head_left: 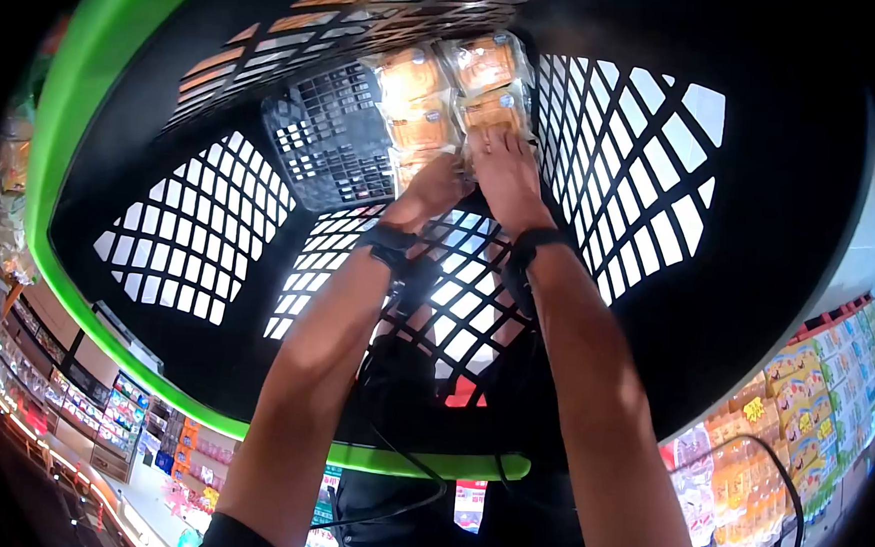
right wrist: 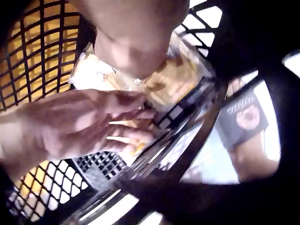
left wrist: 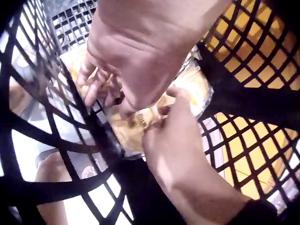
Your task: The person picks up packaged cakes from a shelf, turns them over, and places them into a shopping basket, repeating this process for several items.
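Left grip (head_left: 431, 190), right grip (head_left: 505, 174): covering parts of packets (head_left: 409, 76) | sticker print (head_left: 509, 101): appearing too small to read | green rim (head_left: 69, 151): running off head view's top | black sleeve (head_left: 241, 540): being cut at bottom

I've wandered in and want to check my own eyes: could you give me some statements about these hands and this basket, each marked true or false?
1. The left hand and right hand are both inside the basket. True.
2. The basket's rim is red. False: the rim is green.
3. The wrapped packages lie in two columns. True.
4. Both wrists are bare. False: each wears a dark band.
5. Packages hide the whole floor. False: part shows beside them.
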A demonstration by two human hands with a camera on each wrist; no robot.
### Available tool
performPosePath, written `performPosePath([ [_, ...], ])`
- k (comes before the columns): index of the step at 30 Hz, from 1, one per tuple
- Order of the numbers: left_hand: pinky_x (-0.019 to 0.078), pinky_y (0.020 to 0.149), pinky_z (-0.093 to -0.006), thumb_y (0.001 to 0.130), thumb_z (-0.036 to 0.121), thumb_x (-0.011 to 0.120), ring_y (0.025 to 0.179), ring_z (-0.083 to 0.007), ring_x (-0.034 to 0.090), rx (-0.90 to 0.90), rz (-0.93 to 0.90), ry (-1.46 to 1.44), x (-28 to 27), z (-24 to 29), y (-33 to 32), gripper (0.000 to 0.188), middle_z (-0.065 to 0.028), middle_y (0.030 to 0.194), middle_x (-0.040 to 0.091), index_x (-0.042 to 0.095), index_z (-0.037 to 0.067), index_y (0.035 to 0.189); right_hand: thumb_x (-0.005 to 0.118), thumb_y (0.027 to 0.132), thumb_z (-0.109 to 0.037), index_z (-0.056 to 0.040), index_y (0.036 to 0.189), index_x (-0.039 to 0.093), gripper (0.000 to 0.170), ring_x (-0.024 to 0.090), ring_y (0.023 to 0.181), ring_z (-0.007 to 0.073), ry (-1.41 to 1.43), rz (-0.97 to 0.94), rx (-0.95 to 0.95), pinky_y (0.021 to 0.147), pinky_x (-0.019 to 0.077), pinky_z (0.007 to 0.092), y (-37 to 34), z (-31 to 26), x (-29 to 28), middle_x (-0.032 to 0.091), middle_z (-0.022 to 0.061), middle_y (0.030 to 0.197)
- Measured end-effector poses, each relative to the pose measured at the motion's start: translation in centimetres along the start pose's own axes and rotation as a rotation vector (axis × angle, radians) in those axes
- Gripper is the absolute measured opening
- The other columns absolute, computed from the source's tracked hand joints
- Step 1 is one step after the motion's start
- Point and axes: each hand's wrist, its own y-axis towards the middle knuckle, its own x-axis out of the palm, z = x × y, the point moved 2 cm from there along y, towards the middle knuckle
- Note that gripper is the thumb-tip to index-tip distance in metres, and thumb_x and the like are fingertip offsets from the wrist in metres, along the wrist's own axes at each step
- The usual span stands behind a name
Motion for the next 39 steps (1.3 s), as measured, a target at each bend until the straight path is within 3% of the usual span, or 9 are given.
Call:
performPosePath([
  [4,0.0474,0.074,-0.0444,0.081,0.023,0.060,0.080,-0.0404,0.060,0.039,0.073,0.231,2.2,4.0,-2.0,0.027,-0.0239,0.081,0.062,0.062,0.003,0.097,0.049,0.084,-0.014,-0.0042,0.107,0.057,0.026,0.048,0.112,0.0287,0.028,-0.008,0.292,0.103,0.0315,0.0396,-1.2,2.0,1.1,0.054,0.0143,0.109],
  [11,0.0489,0.074,-0.0443,0.086,0.022,0.048,0.082,-0.0379,0.061,-0.062,0.067,0.546,1.1,6.1,-3.3,0.025,-0.0187,0.083,0.064,0.063,0.003,0.090,0.056,0.084,-0.022,-0.0038,0.104,0.061,0.027,0.046,0.110,0.0342,0.274,-0.186,0.223,0.099,0.0334,0.0419,-0.9,2.1,1.1,0.049,0.0152,0.116],
  [14,0.0503,0.070,-0.0439,0.084,0.020,0.047,0.080,-0.0357,0.062,-0.198,0.254,0.628,0.2,7.6,-4.6,0.023,-0.0179,0.081,0.063,0.062,0.002,0.083,0.052,0.082,-0.014,-0.0039,0.105,0.059,0.026,0.046,0.112,0.0348,0.066,0.023,0.138,0.100,0.0332,0.0423,-2.3,1.0,0.4,0.047,0.0180,0.118],
  [17,0.0506,0.065,-0.0436,0.085,0.023,0.048,0.074,-0.0373,0.061,0.137,-0.028,0.982,-1.2,7.0,-6.8,0.024,-0.0199,0.075,0.061,0.061,0.003,0.087,0.052,0.075,-0.008,-0.0031,0.098,0.060,0.025,0.053,0.103,0.0337,0.125,0.062,0.222,0.092,0.0376,0.0493,-5.0,-1.0,-3.0,0.050,0.0183,0.116],
  [18,0.0500,0.064,-0.0447,0.084,0.023,0.049,0.075,-0.0382,0.061,-0.120,0.245,0.561,-1.3,12.7,-10.4,0.024,-0.0210,0.076,0.061,0.059,0.002,0.090,0.052,0.075,-0.007,-0.0032,0.093,0.061,0.021,0.054,0.099,0.0348,0.121,-0.031,0.254,0.086,0.0418,0.0481,-5.3,-1.5,-4.3,0.050,0.0184,0.115],
  [23,0.0477,0.077,-0.0483,0.079,0.029,0.055,0.089,-0.0407,0.060,-0.282,0.283,0.675,-3.7,21.8,-18.6,0.031,-0.0247,0.091,0.062,0.061,0.001,0.091,0.057,0.075,-0.004,0.0025,0.110,0.048,0.037,0.049,0.107,0.0387,0.298,0.118,0.238,0.092,0.0411,0.0406,-9.5,-7.6,-18.3,0.039,0.0265,0.128],
  [26,0.0483,0.076,-0.0459,0.080,0.029,0.057,0.087,-0.0401,0.060,-0.062,0.443,0.528,-4.2,29.3,-24.5,0.030,-0.0248,0.088,0.062,0.060,0.000,0.085,0.057,0.074,-0.008,0.0053,0.121,0.038,0.052,0.050,0.105,0.0442,0.306,0.474,0.119,0.087,0.0451,0.0465,-12.2,-12.0,-26.9,0.034,0.0279,0.130],
  [31,0.0469,0.079,-0.0402,0.079,0.018,0.059,0.086,-0.0357,0.059,0.196,0.680,0.385,-4.0,42.8,-33.0,0.018,-0.0197,0.093,0.059,0.062,0.004,0.089,0.056,0.075,-0.011,0.0012,0.128,0.026,0.062,0.044,0.111,0.0458,0.602,0.239,0.213,0.088,0.0437,0.0473,-16.4,-18.2,-40.6,0.030,0.0262,0.131],
  [39,0.0474,0.075,-0.0327,0.084,0.015,0.058,0.085,-0.0271,0.060,0.794,0.893,0.371,-6.6,59.6,-47.3,0.015,-0.0156,0.096,0.060,0.060,0.002,0.091,0.059,0.075,-0.009,-0.0033,0.092,0.056,0.019,0.045,0.110,0.0415,0.503,0.608,-0.004,0.092,0.0402,0.0434,-21.1,-23.5,-54.6,0.043,0.0240,0.120],
])
